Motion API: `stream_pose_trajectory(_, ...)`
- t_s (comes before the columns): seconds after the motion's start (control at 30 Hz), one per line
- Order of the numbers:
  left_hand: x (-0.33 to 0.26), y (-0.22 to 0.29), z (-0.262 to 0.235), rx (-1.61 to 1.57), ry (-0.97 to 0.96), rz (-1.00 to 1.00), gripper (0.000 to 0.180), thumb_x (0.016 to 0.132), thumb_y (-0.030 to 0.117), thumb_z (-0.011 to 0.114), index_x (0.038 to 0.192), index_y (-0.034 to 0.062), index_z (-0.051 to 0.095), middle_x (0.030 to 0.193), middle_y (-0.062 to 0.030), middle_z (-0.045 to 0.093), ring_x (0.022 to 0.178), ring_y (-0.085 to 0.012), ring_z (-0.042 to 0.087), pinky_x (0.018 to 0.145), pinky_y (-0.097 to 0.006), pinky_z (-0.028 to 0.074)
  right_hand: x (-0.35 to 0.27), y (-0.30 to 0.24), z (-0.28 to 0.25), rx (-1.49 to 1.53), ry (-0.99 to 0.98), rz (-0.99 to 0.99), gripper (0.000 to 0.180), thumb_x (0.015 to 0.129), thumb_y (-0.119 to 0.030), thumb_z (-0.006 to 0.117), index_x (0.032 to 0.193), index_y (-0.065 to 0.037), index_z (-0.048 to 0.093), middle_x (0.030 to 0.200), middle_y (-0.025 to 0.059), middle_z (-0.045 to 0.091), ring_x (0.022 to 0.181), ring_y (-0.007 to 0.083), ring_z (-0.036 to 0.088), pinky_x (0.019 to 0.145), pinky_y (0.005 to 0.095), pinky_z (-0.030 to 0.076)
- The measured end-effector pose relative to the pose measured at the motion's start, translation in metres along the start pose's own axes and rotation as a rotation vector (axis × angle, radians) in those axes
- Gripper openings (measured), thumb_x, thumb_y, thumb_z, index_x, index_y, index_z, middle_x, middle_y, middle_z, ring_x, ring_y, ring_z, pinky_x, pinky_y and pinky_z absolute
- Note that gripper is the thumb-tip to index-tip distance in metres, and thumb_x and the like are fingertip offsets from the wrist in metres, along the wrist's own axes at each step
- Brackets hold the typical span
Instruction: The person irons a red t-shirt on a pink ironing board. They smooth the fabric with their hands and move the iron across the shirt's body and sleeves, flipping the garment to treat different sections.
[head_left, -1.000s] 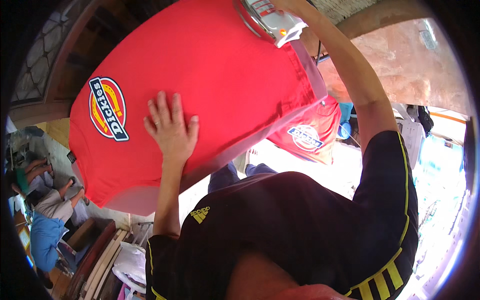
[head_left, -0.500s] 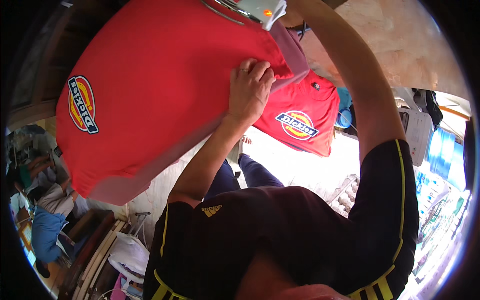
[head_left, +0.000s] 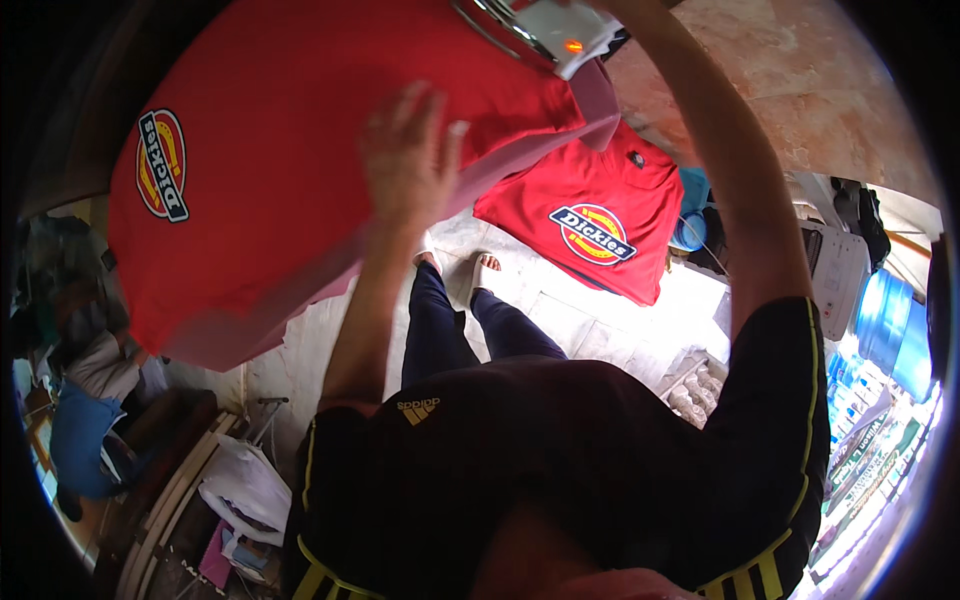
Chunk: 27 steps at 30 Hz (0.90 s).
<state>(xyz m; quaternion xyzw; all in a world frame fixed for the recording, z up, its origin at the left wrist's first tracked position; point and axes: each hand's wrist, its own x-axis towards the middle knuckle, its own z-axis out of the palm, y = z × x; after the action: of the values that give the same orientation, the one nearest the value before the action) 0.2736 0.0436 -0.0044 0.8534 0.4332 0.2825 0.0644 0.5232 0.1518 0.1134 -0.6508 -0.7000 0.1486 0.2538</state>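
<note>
A red T-shirt with a round yellow logo is spread over a board with a pinkish cover. My left hand, blurred by motion, is over the shirt near the board's near edge, fingers spread and holding nothing. At the top, a white clothes iron with a shiny metal rim and a lit orange lamp rests at the shirt's right end. My right hand is at the iron's back end; the upper frame edge cuts off its fingers, and the iron moves along with it.
Another red T-shirt, folded with its logo up, lies lower, right of the board. Blue water containers and a white appliance stand at right. A white plastic bag sits lower left. A person in blue shorts is at far left.
My left hand has lifted off the shirt's right edge and moved left, fingers spreading. The iron has shifted slightly right and nearer in the picture, as the whole view has also shifted.
</note>
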Motion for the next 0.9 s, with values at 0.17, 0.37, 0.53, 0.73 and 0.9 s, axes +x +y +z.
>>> stream_pose_trajectory(0.17, -0.03, -0.052, -0.021, 0.414, -0.058, -0.173, 0.071, 0.095, 0.06, 0.047, 0.151, 0.0171, 0.035, 0.157, -0.0123, 0.029, 0.144, -0.0405, 0.026, 0.109, -0.064, 0.025, -0.029, -0.019, 0.022, -0.106, -0.003, -0.065, 0.054, 0.099, -0.042, 0.049, 0.116, 0.008, 0.056, 0.106, 0.0379, 0.061, 0.096, 0.0501, 0.063, 0.083, 0.0546, 0.049)
stream_pose_trajectory(0.37, -0.068, -0.071, -0.049, 0.461, -0.098, -0.327, 0.078, 0.093, 0.068, 0.042, 0.153, 0.0193, 0.032, 0.161, -0.0132, 0.023, 0.146, -0.0428, 0.02, 0.111, -0.067, 0.02, -0.119, 0.008, 0.008, 0.082, 0.084, -0.393, 0.054, 0.097, -0.023, 0.057, 0.14, 0.004, 0.04, 0.124, 0.0333, 0.055, 0.113, 0.0472, 0.056, 0.094, 0.048, 0.047)
stream_pose_trajectory(0.53, -0.082, -0.075, -0.058, 0.488, -0.039, -0.386, 0.075, 0.094, 0.066, 0.042, 0.153, 0.0209, 0.033, 0.16, -0.0136, 0.026, 0.146, -0.0424, 0.023, 0.111, -0.067, 0.02, -0.093, 0.017, 0.018, -0.112, 0.208, -0.496, 0.049, 0.098, -0.027, 0.054, 0.134, 0.005, 0.045, 0.113, 0.0316, 0.061, 0.102, 0.043, 0.063, 0.088, 0.0479, 0.048)
stream_pose_trajectory(0.73, -0.077, -0.079, -0.057, 0.473, -0.012, -0.356, 0.072, 0.095, 0.065, 0.043, 0.153, 0.0233, 0.033, 0.16, -0.0116, 0.026, 0.146, -0.0408, 0.025, 0.111, -0.066, 0.02, -0.017, -0.055, 0.024, 0.073, -0.112, 0.026, 0.044, 0.098, -0.039, 0.052, 0.101, 0.004, 0.054, 0.08, 0.0281, 0.065, 0.074, 0.0371, 0.069, 0.066, 0.0475, 0.052)
stream_pose_trajectory(0.9, -0.083, -0.085, -0.056, 0.515, -0.028, -0.387, 0.075, 0.093, 0.069, 0.041, 0.153, 0.024, 0.032, 0.161, -0.0109, 0.025, 0.146, -0.041, 0.023, 0.11, -0.067, 0.022, -0.048, -0.035, 0.069, -0.181, 0.077, -0.283, 0.043, 0.099, -0.04, 0.052, 0.105, 0.002, 0.055, 0.075, 0.0251, 0.065, 0.063, 0.0364, 0.067, 0.056, 0.0445, 0.053)
